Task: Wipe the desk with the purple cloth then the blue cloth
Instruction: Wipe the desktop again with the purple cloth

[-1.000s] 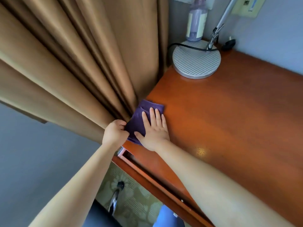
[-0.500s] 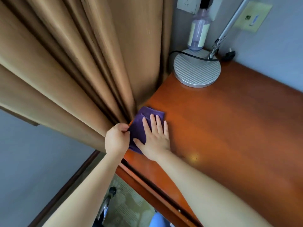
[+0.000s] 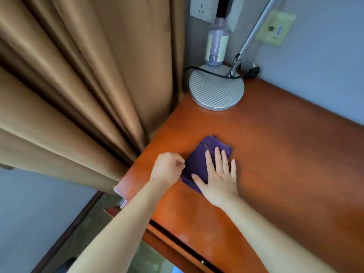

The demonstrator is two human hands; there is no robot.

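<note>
On desk, purple cloth lengthwise toward lamp base.

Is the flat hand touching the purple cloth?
Touching. The head view shows the right hand lying flat, fingers spread, on the purple cloth.

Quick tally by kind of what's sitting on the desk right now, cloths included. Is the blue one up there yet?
Cloths: 1, the purple cloth, flat under the right hand, its left edge pinched by the left hand
Lamp bases: 1, the round grey lamp base
Bottles: 1, the clear bottle
Total: 3
No blue cloth shows on the desk.
</note>
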